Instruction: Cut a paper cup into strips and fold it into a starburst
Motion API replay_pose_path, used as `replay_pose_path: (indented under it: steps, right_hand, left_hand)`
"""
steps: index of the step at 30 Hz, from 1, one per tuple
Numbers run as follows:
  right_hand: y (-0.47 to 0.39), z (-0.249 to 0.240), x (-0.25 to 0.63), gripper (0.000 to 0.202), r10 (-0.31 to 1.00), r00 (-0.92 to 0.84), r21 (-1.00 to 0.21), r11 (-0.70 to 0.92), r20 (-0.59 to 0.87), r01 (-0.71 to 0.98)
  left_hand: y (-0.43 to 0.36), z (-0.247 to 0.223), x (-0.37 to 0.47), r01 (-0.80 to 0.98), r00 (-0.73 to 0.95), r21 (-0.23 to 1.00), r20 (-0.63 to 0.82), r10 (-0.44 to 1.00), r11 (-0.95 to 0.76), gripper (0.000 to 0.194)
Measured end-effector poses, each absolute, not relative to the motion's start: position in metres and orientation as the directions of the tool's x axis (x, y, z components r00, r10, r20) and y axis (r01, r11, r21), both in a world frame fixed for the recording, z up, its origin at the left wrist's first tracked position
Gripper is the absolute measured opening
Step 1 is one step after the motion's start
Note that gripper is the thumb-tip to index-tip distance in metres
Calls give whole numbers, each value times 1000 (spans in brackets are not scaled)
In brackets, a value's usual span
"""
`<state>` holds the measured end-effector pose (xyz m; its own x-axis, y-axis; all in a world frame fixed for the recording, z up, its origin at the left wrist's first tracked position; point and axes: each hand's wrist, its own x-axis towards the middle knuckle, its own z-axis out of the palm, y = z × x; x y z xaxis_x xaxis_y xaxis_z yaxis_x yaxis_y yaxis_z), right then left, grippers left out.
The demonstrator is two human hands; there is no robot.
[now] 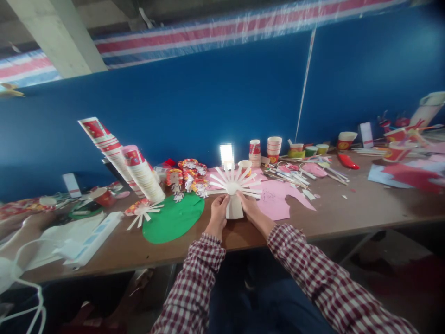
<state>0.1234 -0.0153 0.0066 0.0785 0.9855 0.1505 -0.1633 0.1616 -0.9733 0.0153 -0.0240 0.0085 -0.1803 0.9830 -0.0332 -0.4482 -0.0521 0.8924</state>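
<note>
The left hand (218,209) and right hand (249,207) gripped a white paper cup (233,195) cut into radiating strips, held at the brown table's (347,211) near edge, between the green paper disc (173,218) and pink paper sheet (278,200).

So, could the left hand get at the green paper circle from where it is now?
Probably yes. The green paper circle lies flat on the table just left of the left hand, with nothing between them. That hand would first have to let go of the white cut paper cup.
</note>
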Motion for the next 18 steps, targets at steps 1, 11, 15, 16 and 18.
replay_pose_path:
  steps: [1, 11, 15, 16, 18]
  right_hand:
    - [-14, 4, 124, 45, 989, 75, -977, 140, 130, -162]
    - [-5, -3, 126, 42, 986, 126, -988, 125, 114, -87]
    - [-4, -3, 125, 42, 977, 137, -976, 182, 165, -117]
    - [-4, -4, 124, 43, 976, 127, -972, 192, 175, -133]
    - [-4, -4, 124, 44, 979, 75, -970, 197, 188, -141]
  left_hand:
    - [-24, 9, 16, -449, -176, 892, -32, 984, -52, 48]
    - [-21, -3, 16, -262, -129, 958, 81, 988, -113, 46]
    - [-20, -4, 15, -301, -142, 947, 73, 987, -113, 46]
    - [-20, -3, 15, -314, -148, 943, 65, 987, -109, 47]
    - [-20, -2, 15, -337, -173, 936, 47, 984, -104, 47]
